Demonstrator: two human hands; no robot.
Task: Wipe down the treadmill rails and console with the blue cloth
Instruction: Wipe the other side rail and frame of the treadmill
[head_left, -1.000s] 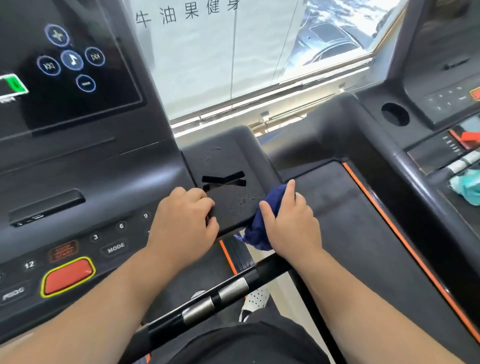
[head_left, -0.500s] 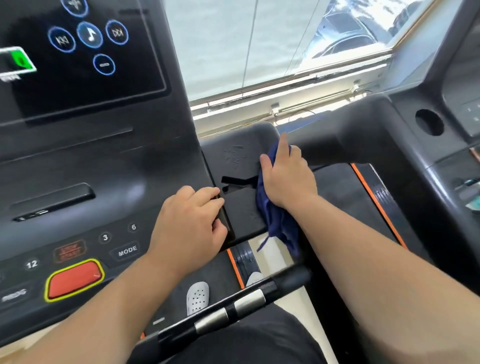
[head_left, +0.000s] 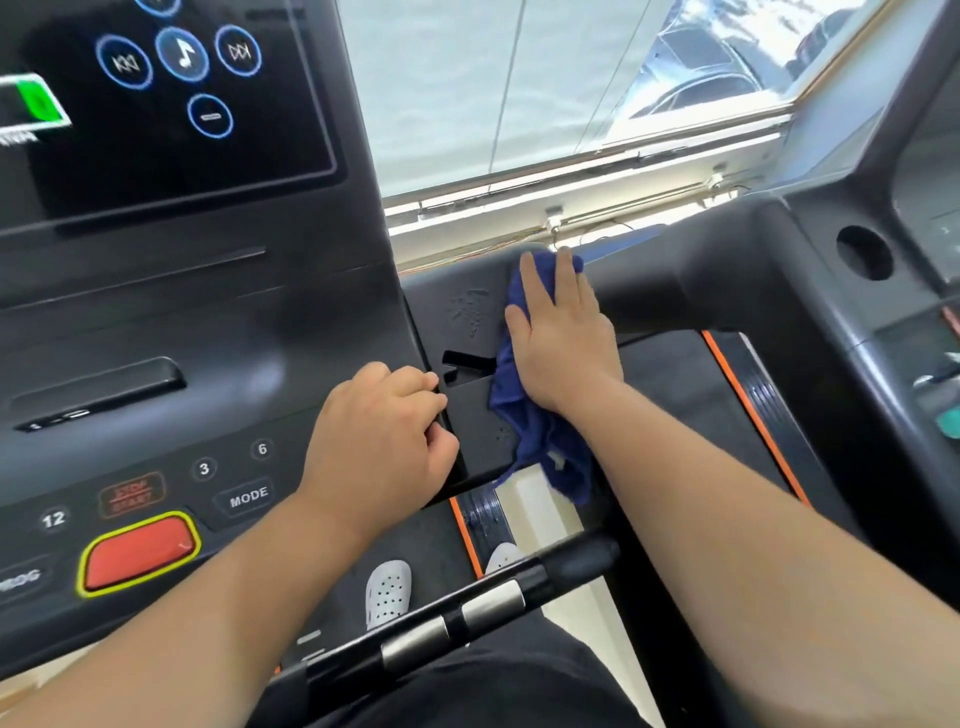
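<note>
My right hand (head_left: 563, 338) lies flat with straight fingers on the blue cloth (head_left: 540, 436), pressing it onto the far end of the black side tray (head_left: 467, 312) to the right of the treadmill console (head_left: 208, 322). The cloth's loose end hangs over the tray's near edge. My left hand (head_left: 384, 441) has its fingers curled over the console's right edge, where console and tray meet. A black handrail with silver grip sensors (head_left: 457, 618) crosses below my arms.
A second treadmill (head_left: 831, 332) with an orange-edged belt and a round cup holder stands to the right. A window (head_left: 571, 93) lies ahead. The console carries a lit screen, number keys and a red stop button (head_left: 137, 553). White shoes (head_left: 387, 592) show below.
My right hand has slid the blue cloth away from me along the side tray, from its near edge to its far end. My left hand has stayed on the console's right edge.
</note>
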